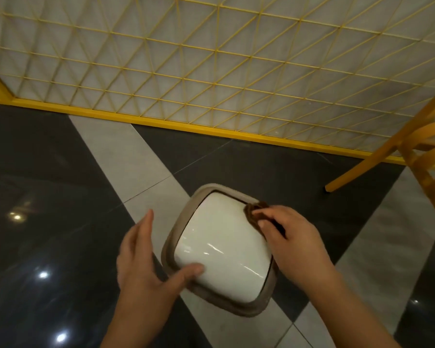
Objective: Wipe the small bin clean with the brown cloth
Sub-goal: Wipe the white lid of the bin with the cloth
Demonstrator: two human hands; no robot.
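Brown cloth (258, 214) is pinched in the right hand (290, 237), pressed on the far right rim of the small bin (219, 249) standing on the tiled floor (60, 172). Left hand (146, 262) lies open, thumb touching the white lid.

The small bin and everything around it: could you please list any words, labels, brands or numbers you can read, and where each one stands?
None can be read.
Small bin: plain white lid, grey-brown rim, no print visible.
Brown cloth: no tag visible.
Yellow mesh fence: no sign.
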